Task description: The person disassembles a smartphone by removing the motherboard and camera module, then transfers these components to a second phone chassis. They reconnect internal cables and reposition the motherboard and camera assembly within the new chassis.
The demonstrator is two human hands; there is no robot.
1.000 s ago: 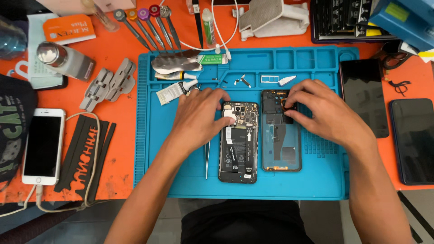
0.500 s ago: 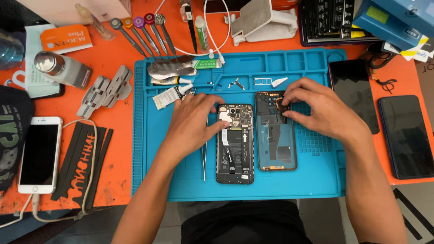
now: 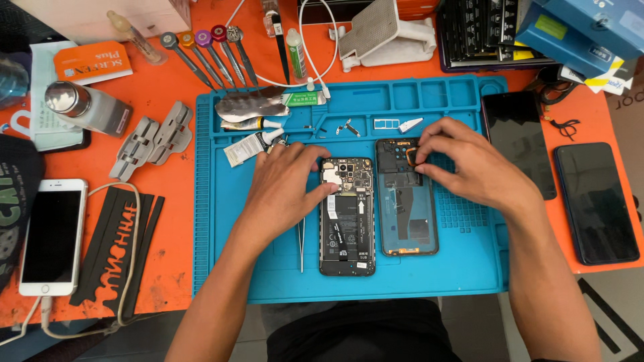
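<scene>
The left hand [image 3: 285,191] lies flat on the blue mat [image 3: 221,268], its fingers loosely spread and its thumb pressed against the upper left edge of the opened phone [image 3: 347,216], steadying it rather than closing around it. The right hand [image 3: 469,164] is bent over the top of the back cover [image 3: 406,201], thumb and forefinger pinched together on a small orange-edged part near the cover's upper end. Phone and cover lie side by side, just apart, near the middle of the mat, the phone showing its battery and board, the cover lying inside-up. Tweezers [image 3: 301,241] lie on the mat just left of the phone, under the left wrist. Toward the mat's far edge sit small metal parts [image 3: 347,127], and at its far left corner several glue tubes [image 3: 251,124]. Beyond that corner, on the orange table [image 3: 168,87], a row of screwdrivers [image 3: 204,57] fans out. Left of the mat lie grey plastic clamps [image 3: 154,137], a silver-capped bottle [image 3: 87,107] and, near the table's left edge, a white phone [image 3: 52,234] with a cable plugged in. Right of the mat, two dark phones [image 3: 597,201] lie screen-up, one beside the other.
</scene>
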